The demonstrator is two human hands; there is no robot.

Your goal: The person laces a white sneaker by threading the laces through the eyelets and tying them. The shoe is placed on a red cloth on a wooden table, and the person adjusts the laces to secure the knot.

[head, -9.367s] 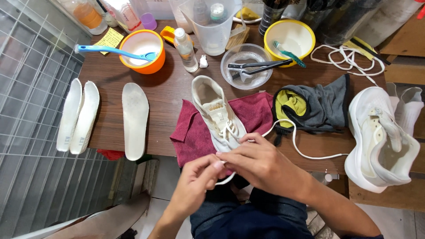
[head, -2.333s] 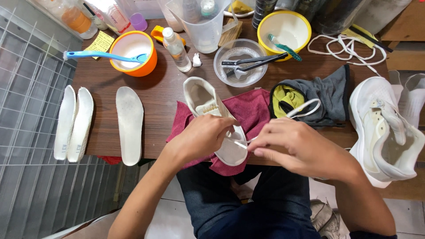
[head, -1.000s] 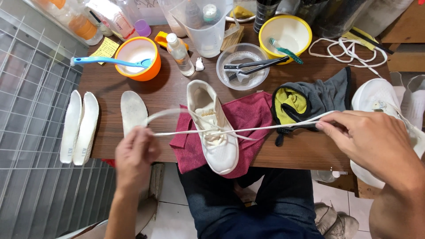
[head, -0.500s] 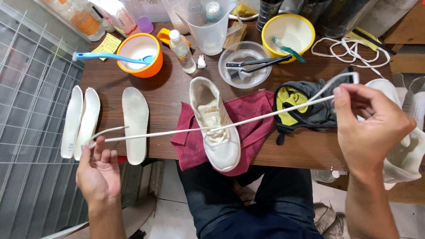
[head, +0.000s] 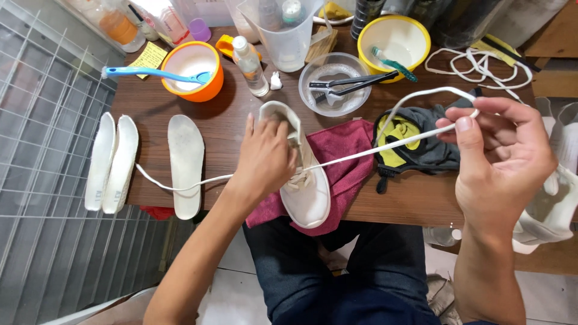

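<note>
While right hand (head: 503, 162) pinches lace (head: 385, 144), left hand (head: 265, 159) presses shoe (head: 310, 195); brush (head: 153, 73) in orange bowl (head: 211, 90)

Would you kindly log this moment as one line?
left hand: on white shoe | right hand: pinching white lace | shoe on red cloth

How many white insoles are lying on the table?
3. Two insoles lie side by side at the table's left edge; a third insole lies just right of them. Others may be hidden.
</note>
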